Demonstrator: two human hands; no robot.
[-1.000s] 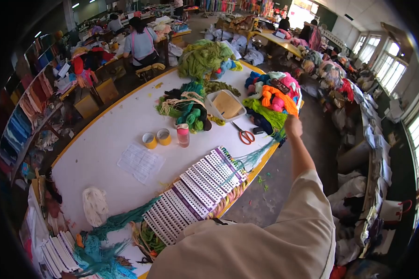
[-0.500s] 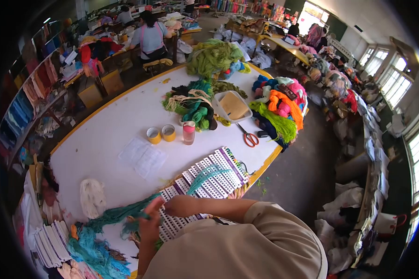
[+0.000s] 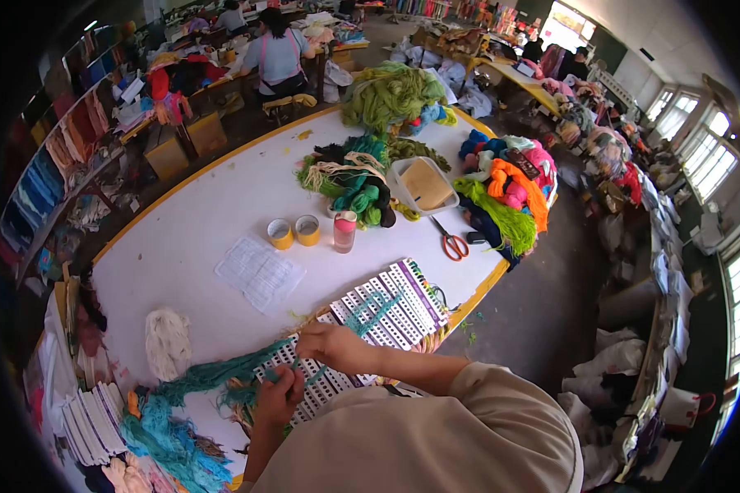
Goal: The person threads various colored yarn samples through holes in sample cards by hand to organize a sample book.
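1. Fingers of the left hand [image 3: 278,396] curl shut on a teal strand [image 3: 316,375]; fingers of the right hand [image 3: 330,345] pinch the same strand a little farther along.
2. Strand runs between the two hands, taut, over the near end of the card strip [image 3: 370,316], a row of white perforated cards lying on the counter [image 3: 197,222] by its near edge.
3. More teal yarn lies looped across the middle cards, just beyond the right hand.
4. Teal bundle [image 3: 214,378] trails left from the left hand along the counter, ending in a loose teal heap [image 3: 168,440] at the near-left corner.
5. White skein [image 3: 167,341] lies just beyond the bundle, apart from both hands.
6. Stack of white cards [image 3: 90,423] sits at the far-left edge beside the heap.
7. Mid-counter: clear plastic sheet [image 3: 259,273], two yellow tape rolls [image 3: 294,232] side by side, a pink-lidded jar [image 3: 344,231] just right of them.
8. Scissors [image 3: 450,241] with red handles lie near the right edge, well apart from the hands.
9. Far end: white tray [image 3: 423,186] between mixed green yarn [image 3: 349,181] and a bright pile of orange, pink and green skeins [image 3: 510,185].
10. Another person [image 3: 275,53] sits at a bench beyond the counter, back turned.
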